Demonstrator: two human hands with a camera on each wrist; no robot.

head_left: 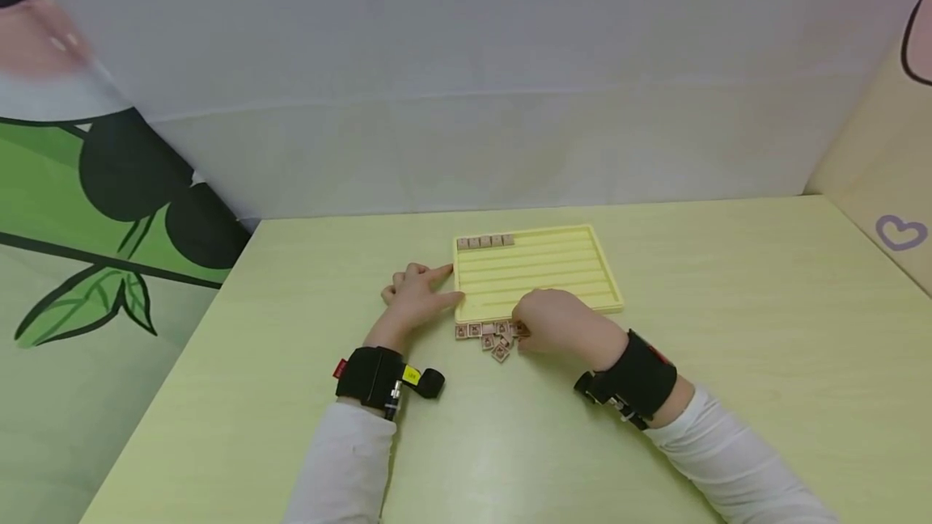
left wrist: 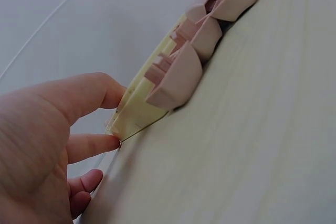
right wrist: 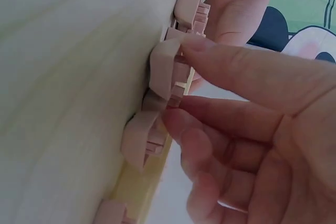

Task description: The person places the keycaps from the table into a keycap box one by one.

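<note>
Pink tiles [head_left: 493,338] under right hand [head_left: 557,322]; markings unreadable.

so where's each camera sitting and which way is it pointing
Head: worn above, looking forward and down at the table; both forearms, left hand and right hand show.
Left wrist: low by the table, facing the tray corner; left fingers show.
Right wrist: low, facing the tiles; right fingers show.
Both wrist views share tiles and tray edge.

Smooth matt plastic tray [head_left: 537,269], pinkish matt plastic tiles [head_left: 492,336], pale wood-grain table [head_left: 728,330].
</note>
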